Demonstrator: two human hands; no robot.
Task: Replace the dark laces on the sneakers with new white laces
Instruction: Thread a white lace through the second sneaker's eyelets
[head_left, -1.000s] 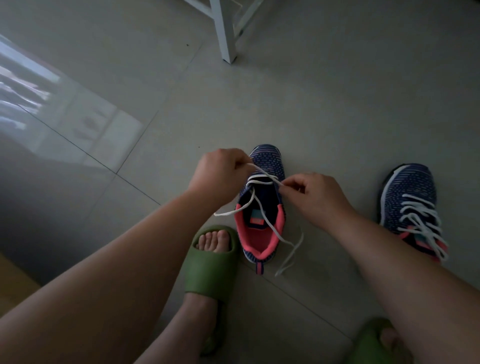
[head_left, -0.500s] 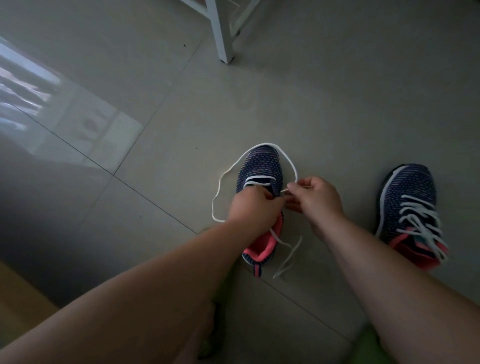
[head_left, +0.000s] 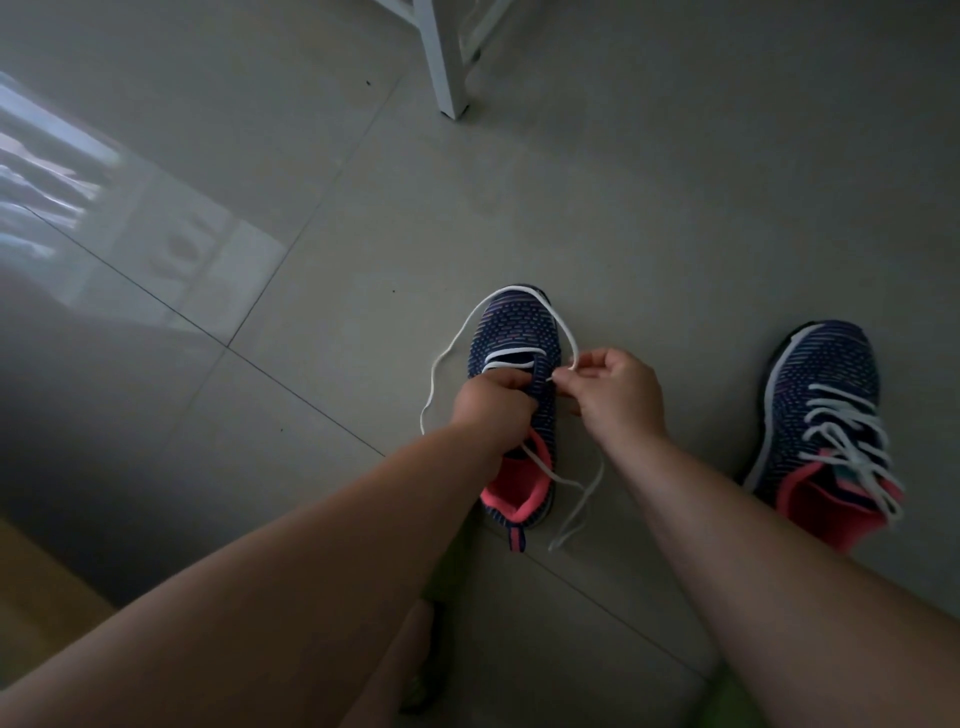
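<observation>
- While the near sneaker (head_left: 519, 395) stands on the floor (head_left: 311, 338) between both arms, head view: the left hand (head_left: 491, 402) curls over its eyelet area, and the right hand (head_left: 618, 392) pinches the white lace (head_left: 452, 343) beside an eyelet.
- The loose loop around the toe could snag (or twist) if pulled fast.
- The lace tip may miss the eyelet in this dim light.
- The second sneaker (head_left: 826, 410), already laced white, sits well apart to the right.

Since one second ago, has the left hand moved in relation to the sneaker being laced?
Yes. The left hand has moved from the left of the toe, back toward the person and onto the sneaker, and now grips it at the tongue.
</observation>
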